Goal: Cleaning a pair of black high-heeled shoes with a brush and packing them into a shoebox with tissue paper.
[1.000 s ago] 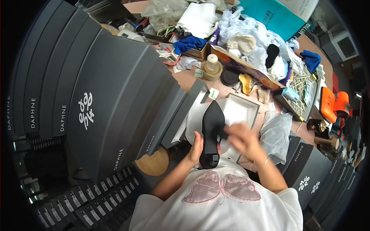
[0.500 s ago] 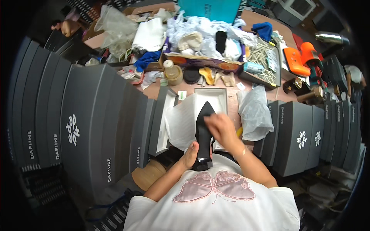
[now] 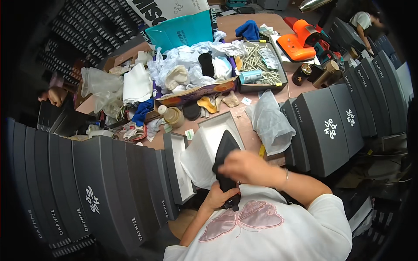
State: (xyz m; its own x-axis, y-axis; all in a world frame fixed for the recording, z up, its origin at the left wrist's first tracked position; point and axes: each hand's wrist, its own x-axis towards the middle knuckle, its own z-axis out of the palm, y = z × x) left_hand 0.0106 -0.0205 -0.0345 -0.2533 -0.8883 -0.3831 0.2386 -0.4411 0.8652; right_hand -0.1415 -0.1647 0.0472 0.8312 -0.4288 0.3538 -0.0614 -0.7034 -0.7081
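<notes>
l hand [image 3: 216, 196] grips pointy black shoe [image 3: 224, 147], r hand [image 3: 250, 168] blurred over it (can't tell grip); hard pressure might twist it loose

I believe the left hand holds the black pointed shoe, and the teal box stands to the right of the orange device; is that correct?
Not quite: the head view shows the teal box to the left of the orange device. The left hand does hold the black pointed shoe.
</notes>
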